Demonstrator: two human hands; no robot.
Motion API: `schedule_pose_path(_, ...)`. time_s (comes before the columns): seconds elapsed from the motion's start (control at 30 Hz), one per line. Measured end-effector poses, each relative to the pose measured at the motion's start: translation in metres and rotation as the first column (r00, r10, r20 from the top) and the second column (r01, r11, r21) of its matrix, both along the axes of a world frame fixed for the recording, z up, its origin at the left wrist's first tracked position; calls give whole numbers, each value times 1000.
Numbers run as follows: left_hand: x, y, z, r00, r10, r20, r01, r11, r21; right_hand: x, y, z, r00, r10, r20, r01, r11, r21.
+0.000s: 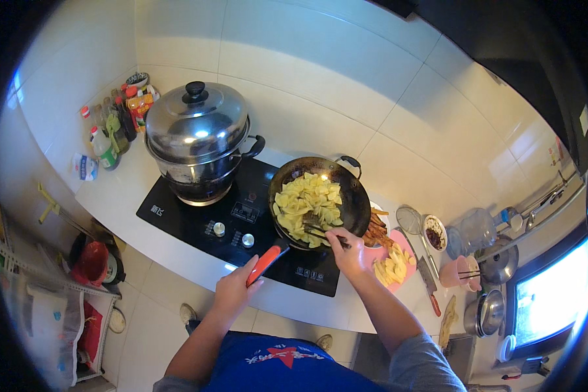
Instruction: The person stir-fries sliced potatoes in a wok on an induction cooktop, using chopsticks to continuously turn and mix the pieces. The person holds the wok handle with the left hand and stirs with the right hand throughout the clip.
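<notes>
My left hand (233, 290) grips the red-and-black handle (264, 264) of a dark wok (355, 196). The wok sits on the right side of a black two-zone cooktop (176, 215). Pale yellow slices that look like potato (306, 201) fill much of its left half. In my right hand (347, 251) is the dark handle of a slotted turner (317, 229); its head is partly among the slices. On the left side of the cooktop stands a lidded steel steamer pot (198, 127).
Right of the wok, a plate of browned food (376, 229) and a pink board (406, 240) with pale cut pieces (392, 264) lie near a red-handled cleaver (426, 277) and a strainer (410, 219). Condiment bottles (105, 147) crowd the left corner. A bowl (435, 232) stands farther right.
</notes>
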State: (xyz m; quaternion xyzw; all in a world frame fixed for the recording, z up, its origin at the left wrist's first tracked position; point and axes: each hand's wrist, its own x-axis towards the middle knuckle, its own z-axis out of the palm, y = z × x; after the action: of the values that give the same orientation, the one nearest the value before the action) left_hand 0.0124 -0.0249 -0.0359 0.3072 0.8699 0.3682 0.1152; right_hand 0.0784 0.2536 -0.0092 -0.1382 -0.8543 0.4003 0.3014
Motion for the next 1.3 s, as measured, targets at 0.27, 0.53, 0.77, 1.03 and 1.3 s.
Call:
schedule_pose_path(0.27,0,0,-3,1000,20,-20,-20,1000,21,-11,30,6,987,-152,-44,140,968,-207)
schedule_pose_path(0.53,-1,-1,1,1000,7,10,-7,1000,23,-19,21,-9,993,-116,-39,101,959,-265)
schedule_pose_path(0.77,-1,0,-2,999,7,-42,-6,1000,18,-53,67,-5,955,-237,-177,163,921,-354)
schedule_pose_path(1.03,-2,1,0,998,-15,-66,13,999,-29,-90,43,-25,993,-114,-8,114,990,84)
schedule_pose_path(1.3,0,1,0,1000,10,-17,-10,1000,-5,-29,24,7,1000,21,6,-21,998,-66)
